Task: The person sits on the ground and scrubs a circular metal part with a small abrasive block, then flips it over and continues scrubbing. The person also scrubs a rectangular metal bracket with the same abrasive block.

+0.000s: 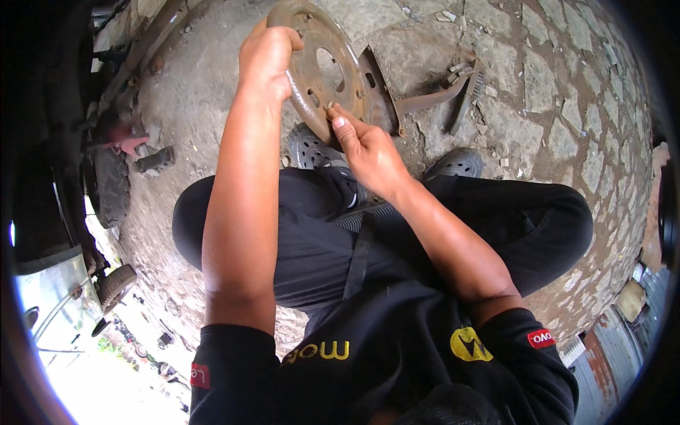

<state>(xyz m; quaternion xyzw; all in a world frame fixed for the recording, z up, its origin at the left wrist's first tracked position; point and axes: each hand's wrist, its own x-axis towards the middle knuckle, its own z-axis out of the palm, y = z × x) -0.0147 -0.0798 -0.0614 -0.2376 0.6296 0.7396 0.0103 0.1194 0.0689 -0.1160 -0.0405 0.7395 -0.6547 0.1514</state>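
Note:
In front of me, my left hand [268, 60] is closed round the left rim of a rusty, round metal disc [306, 60], which is held up and tilted. The disc has a large centre opening and several smaller holes. My right hand [368, 145] is pinched, thumb and forefinger together, against the disc's lower part near a small hole. A tiny pale bit shows at those fingertips, too small to name. Just beyond the disc lies a dark, bent metal plate [380, 95]. Beside it are a curved brown bar [432, 100] and a brush with stiff bristles [467, 99].
My grey clogs [457, 163] stand below the disc, on rough paved ground [552, 85] with loose stone chips. At the left are a short dark cylinder [154, 160], a red metal piece [127, 144] and a small tyre [117, 285]. Corrugated sheets [609, 358] lie lower right.

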